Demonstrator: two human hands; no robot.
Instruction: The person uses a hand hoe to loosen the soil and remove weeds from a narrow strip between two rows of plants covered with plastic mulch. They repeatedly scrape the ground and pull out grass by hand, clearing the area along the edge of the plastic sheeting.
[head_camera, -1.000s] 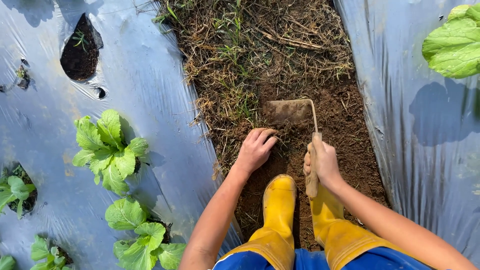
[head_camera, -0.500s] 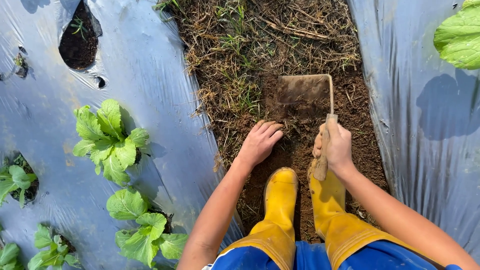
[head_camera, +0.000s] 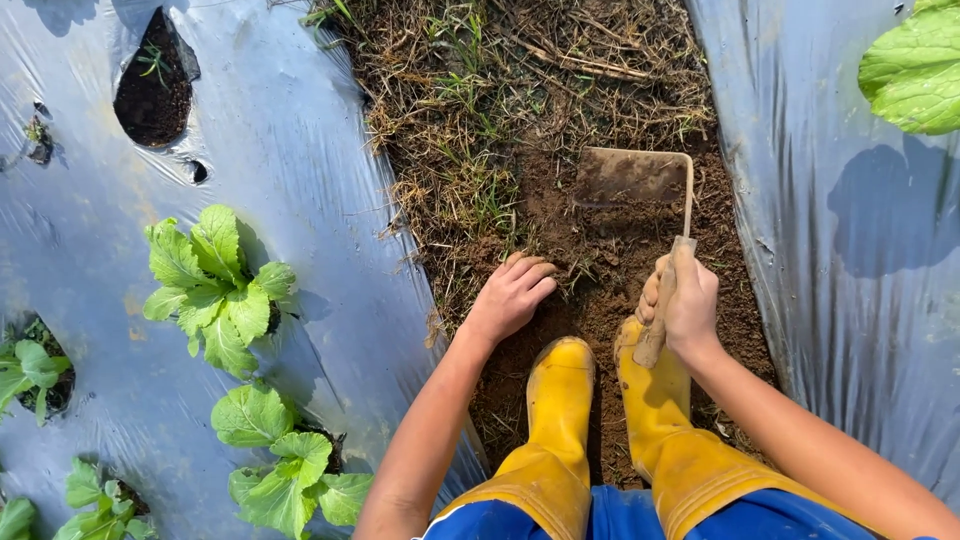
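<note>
Hand hoe (head_camera: 640, 190) — blade now lying farther up the soil furrow (head_camera: 600, 300) than a second ago, beside the dry weeds (head_camera: 450, 150), so a fresh patch comes under it. Long axis runs along the furrow, blade pointing away from the yellow boots (head_camera: 560, 400). Right hand (head_camera: 685, 305) is closed around the wooden handle; left hand (head_camera: 512, 295) rests loosely curled on bare soil, holding nothing.
</note>
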